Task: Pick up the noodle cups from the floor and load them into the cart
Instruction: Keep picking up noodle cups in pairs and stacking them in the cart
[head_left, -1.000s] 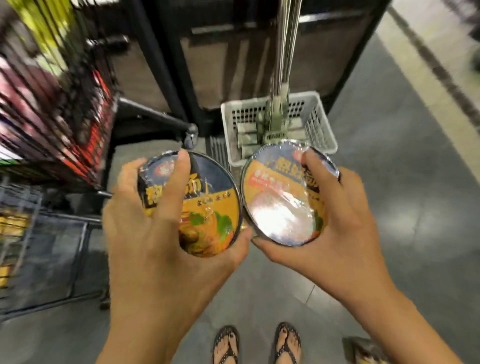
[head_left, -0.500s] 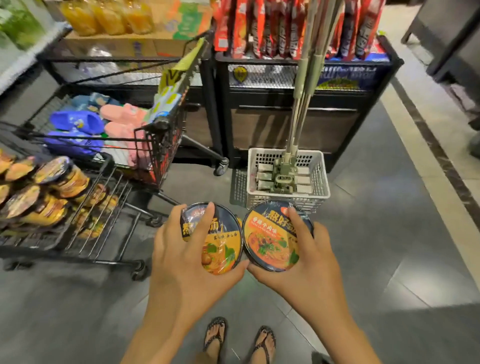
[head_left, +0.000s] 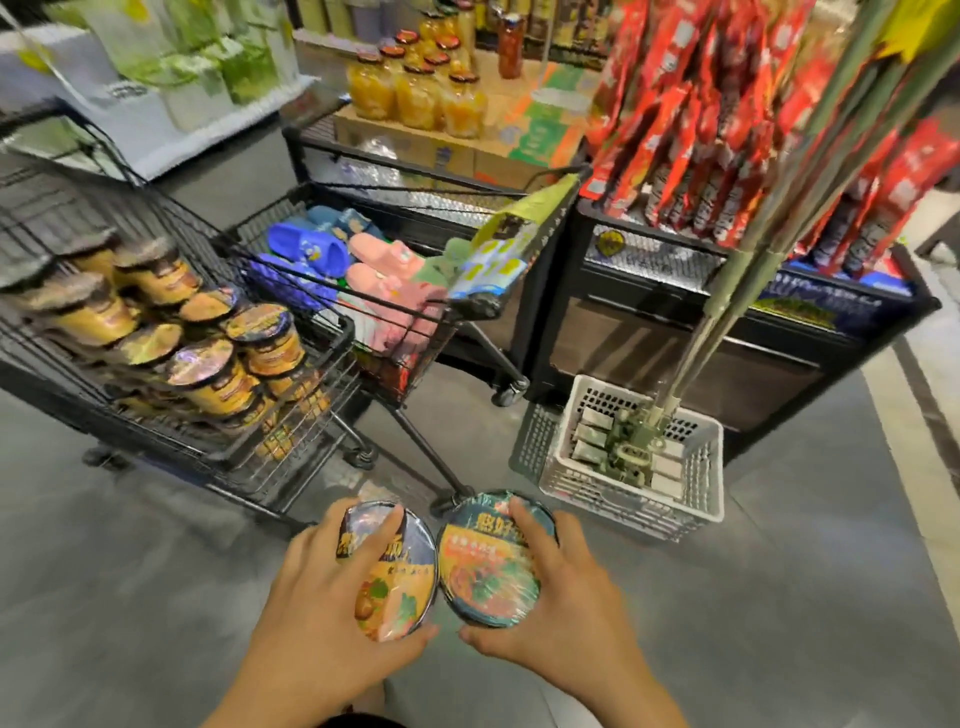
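Note:
My left hand (head_left: 322, 608) grips a yellow-and-dark noodle cup (head_left: 400, 587) from above, fingers over its lid. Beside it, touching rim to rim, my right hand (head_left: 561, 608) grips a second noodle cup (head_left: 483, 571) with a dark rim and red-orange lid. Both are held low in front of me over the grey floor. The black wire cart (head_left: 291, 457) stands up and to the left, loaded with several noodle cups (head_left: 218, 369).
A second black cart (head_left: 415, 374) holding blue and pink slippers stands behind the first. A white plastic basket (head_left: 634, 499) with mop heads and poles sits on the floor at right. Black shelves of jars and red packets fill the back.
The view has swung up and left, bringing the loaded cart fully into sight. Both hands still hold their cups side by side, now lower in the frame.

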